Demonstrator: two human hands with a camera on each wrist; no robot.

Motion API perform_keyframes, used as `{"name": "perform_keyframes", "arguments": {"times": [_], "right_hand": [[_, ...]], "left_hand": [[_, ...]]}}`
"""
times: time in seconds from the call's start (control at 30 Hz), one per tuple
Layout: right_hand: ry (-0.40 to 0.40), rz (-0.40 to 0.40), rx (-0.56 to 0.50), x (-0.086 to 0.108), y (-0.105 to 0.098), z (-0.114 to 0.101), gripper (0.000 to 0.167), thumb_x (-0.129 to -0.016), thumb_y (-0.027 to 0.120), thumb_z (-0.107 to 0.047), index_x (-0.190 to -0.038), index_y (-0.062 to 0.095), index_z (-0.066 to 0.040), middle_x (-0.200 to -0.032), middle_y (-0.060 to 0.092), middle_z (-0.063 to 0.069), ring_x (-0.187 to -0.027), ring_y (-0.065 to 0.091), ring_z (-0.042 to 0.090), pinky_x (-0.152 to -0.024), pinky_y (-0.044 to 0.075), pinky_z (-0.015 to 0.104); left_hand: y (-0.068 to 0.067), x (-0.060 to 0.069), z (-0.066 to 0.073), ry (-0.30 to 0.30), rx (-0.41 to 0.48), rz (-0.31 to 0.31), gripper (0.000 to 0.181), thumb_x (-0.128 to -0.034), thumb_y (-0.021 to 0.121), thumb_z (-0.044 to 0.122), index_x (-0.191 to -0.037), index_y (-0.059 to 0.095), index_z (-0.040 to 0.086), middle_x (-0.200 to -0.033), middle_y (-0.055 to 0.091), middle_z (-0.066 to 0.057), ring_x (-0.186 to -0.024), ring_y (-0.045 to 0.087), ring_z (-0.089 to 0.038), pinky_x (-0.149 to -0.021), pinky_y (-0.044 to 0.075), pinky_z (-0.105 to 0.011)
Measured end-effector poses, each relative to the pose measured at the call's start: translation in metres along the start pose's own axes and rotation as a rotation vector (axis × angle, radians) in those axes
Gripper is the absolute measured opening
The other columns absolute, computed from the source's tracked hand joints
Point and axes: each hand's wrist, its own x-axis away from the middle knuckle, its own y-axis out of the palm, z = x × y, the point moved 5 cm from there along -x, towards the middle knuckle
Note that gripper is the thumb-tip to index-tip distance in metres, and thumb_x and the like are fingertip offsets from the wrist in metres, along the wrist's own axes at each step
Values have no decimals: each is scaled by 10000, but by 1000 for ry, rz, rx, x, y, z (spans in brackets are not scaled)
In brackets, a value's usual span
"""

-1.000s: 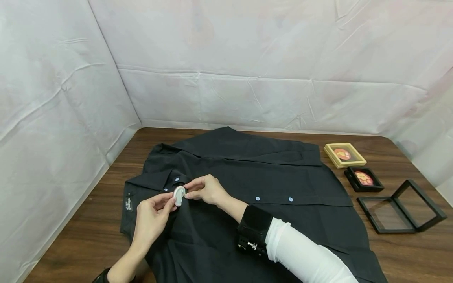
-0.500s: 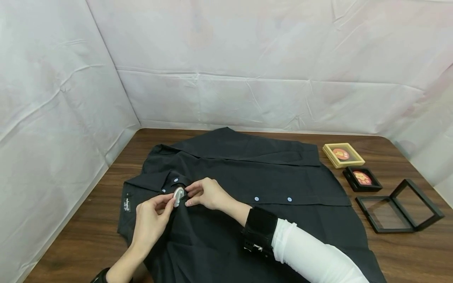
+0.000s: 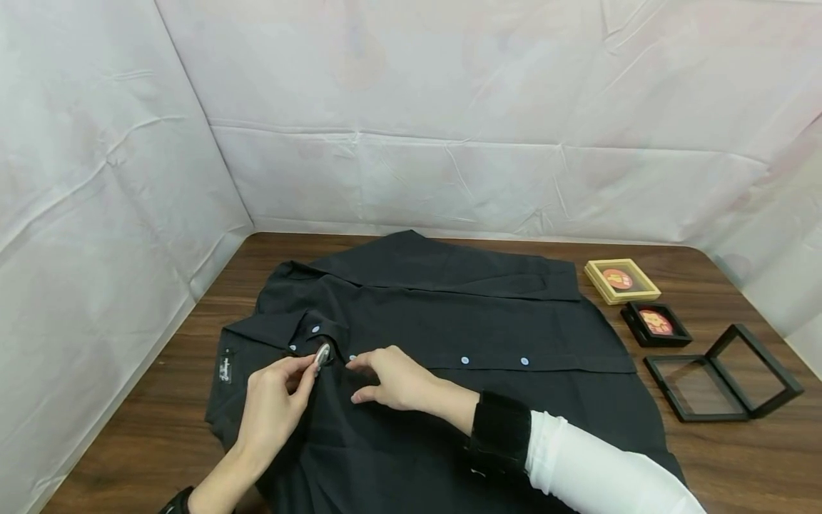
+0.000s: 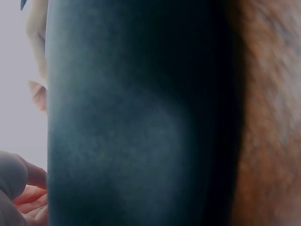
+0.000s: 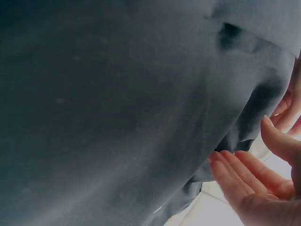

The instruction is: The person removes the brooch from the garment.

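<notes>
A black shirt (image 3: pixel 501 321) with pale buttons lies spread on the wooden table. At its front near the collar, my left hand (image 3: pixel 272 403) pinches a small round badge (image 3: pixel 322 354) between thumb and index finger. The badge is tilted nearly edge-on, its pale back partly showing, and it sits against the cloth; whether it is fastened I cannot tell. My right hand (image 3: pixel 398 378) is just right of it, apart from the badge, fingers loosely bent and holding nothing. In the right wrist view the right hand (image 5: pixel 258 186) is beside the dark cloth. Dark fabric blocks most of the left wrist view.
On the table's right side are a gold-framed case (image 3: pixel 621 280) and a black case (image 3: pixel 656 325), each with a round picture inside. In front of them a black hinged frame (image 3: pixel 700 416) with clear panes stands unfolded. White sheets enclose the table's back and sides.
My right hand has let go of the badge and moved right and slightly towards me. In my left fingers the badge has turned from showing its pale back to nearly edge-on.
</notes>
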Motion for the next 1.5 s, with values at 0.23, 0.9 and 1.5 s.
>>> {"name": "perform_keyframes", "arguments": {"times": [0.23,0.9,1.5], "right_hand": [[-116,-26,120,20,4,-5,396,-841,614,-243,-1193,553,-72,-1192,544,6,-1112,476,94,-906,381,220],[-158,-70,199,87,-3,20,558,-810,588,-404,-1268,490,-101,-1315,432,84,-1209,391,207,-938,371,357],[-59,-264,143,134,1,51,832,-658,560,-570,-1384,300,-258,-1444,218,54,-1284,221,340,-869,304,613]], "left_hand": [[-1,3,6,102,-102,21,128,-687,695,-64,-813,686,-42,-690,641,-65,-543,580,-78,-470,464,-203],[0,13,16,304,-284,-48,167,-655,700,-73,-812,652,-40,-656,549,-32,-470,513,-115,-392,396,-226],[5,21,16,468,-419,-149,559,-980,157,206,-808,608,-76,-663,526,-77,-495,487,-141,-383,399,-243]]}}
